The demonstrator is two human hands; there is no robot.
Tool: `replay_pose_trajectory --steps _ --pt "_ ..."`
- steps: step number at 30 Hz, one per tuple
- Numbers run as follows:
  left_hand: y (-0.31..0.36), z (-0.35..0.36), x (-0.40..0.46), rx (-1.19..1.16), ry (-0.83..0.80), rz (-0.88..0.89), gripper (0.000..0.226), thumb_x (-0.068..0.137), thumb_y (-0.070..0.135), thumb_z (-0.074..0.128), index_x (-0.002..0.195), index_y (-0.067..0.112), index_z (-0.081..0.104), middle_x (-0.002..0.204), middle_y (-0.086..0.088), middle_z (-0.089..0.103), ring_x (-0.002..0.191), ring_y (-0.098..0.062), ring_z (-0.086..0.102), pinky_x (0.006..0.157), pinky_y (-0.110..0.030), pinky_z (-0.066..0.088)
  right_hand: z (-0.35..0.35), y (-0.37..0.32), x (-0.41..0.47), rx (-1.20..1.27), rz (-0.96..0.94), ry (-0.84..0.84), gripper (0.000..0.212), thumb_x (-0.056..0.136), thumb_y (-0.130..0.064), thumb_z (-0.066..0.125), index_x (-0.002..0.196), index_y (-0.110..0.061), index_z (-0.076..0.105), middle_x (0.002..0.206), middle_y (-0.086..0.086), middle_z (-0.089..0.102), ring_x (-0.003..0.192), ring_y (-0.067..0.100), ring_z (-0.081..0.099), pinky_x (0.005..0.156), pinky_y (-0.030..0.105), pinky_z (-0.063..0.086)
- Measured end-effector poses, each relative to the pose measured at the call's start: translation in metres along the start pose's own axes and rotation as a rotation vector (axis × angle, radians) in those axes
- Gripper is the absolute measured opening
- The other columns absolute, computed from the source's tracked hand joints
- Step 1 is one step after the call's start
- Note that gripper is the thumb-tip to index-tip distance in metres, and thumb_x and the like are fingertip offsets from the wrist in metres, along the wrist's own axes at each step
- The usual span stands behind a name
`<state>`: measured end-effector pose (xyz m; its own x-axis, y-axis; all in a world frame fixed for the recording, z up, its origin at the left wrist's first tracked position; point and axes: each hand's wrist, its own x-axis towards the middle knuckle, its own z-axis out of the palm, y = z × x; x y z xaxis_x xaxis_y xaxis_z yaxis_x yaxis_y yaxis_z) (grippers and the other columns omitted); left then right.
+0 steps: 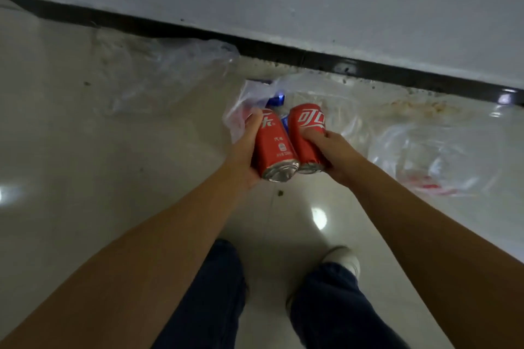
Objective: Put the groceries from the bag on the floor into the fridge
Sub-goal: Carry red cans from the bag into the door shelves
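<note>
Both hands were out over the floor, each clamped on a red soda can. Left hand (246,150) wrapped round the left can (275,147) from its outer side, fingers curled over the far end. Right hand (336,154) held the right can (307,139) with the thumb laid across the printed face. The two cans lay tilted, ends toward the camera, sides touching or very nearly so. One per hand probably saves a trip; held side-on, each grip looked secure.

Clear plastic bag (249,105) sat on the tiled floor (85,164) just beyond the hands, mouth open toward them. Something blue (276,100) showed inside, likely another can or packet; too little visible to name. The cans were at the bag's mouth, clear of the floor.

Second crumpled clear bag (425,159) lay to the right, with a red patch showing on or through it; contents unclear. Another flattened sheet of clear plastic (158,71) lay to the left near the dark skirting (283,52).

Fridge not in view. Judged early in the task: goods in hand, carry still to come.
</note>
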<state>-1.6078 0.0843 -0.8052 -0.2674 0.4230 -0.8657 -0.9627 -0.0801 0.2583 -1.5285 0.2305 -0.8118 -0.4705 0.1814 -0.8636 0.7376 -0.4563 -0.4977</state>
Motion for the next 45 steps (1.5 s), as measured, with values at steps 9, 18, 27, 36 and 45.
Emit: replay_pose_trajectory --steps 9,18,27,36,45 --pt "0.032 0.095 -0.209 0.324 0.015 0.048 0.072 0.065 0.039 0.079 0.128 0.017 0.052 0.110 -0.014 0.069 0.093 -0.030 0.070 0.078 -0.047 0.056 0.006 -0.079 -0.217 -0.038 -0.043 -0.026 0.027 0.088 -0.025 0.063 0.111 -0.014 0.054 0.107 0.011 0.066 0.096 0.026 0.066 0.080 0.037 0.056" --pt "0.071 0.210 -0.392 0.642 0.046 0.284 0.036 0.081 0.031 0.072 0.111 0.016 0.058 0.096 -0.011 0.070 0.071 -0.022 0.070 0.058 -0.035 0.058 -0.007 -0.175 -0.427 -0.085 -0.303 0.209 0.063 0.079 -0.030 0.075 0.130 -0.011 0.043 0.119 0.007 0.060 0.103 0.023 0.062 0.088 0.038 0.052" --pt "0.069 0.326 -0.496 1.050 -0.301 0.421 0.058 0.076 0.034 0.075 0.124 0.019 0.045 0.117 -0.011 0.063 0.100 -0.030 0.065 0.091 -0.052 0.052 -0.044 -0.162 -0.592 0.162 -0.471 0.608 0.069 0.081 -0.026 0.072 0.136 -0.013 0.033 0.126 0.008 0.053 0.110 0.025 0.055 0.093 0.042 0.049" --pt "-0.080 0.402 -0.593 1.376 -0.767 0.459 0.054 0.079 0.032 0.074 0.122 0.020 0.043 0.119 -0.008 0.060 0.102 -0.027 0.062 0.092 -0.048 0.051 -0.074 -0.040 -0.758 0.474 -0.588 1.044 0.064 0.082 -0.022 0.071 0.134 -0.014 0.033 0.123 0.005 0.051 0.106 0.020 0.053 0.083 0.033 0.046" --pt "-0.337 0.376 -0.732 1.562 -1.230 0.344 0.059 0.077 0.032 0.076 0.125 0.020 0.043 0.114 -0.005 0.060 0.098 -0.022 0.062 0.082 -0.038 0.052 -0.052 0.187 -0.948 0.739 -0.566 1.531 0.050 0.079 -0.014 0.074 0.118 -0.016 0.043 0.111 0.005 0.059 0.098 0.019 0.059 0.084 0.036 0.050"
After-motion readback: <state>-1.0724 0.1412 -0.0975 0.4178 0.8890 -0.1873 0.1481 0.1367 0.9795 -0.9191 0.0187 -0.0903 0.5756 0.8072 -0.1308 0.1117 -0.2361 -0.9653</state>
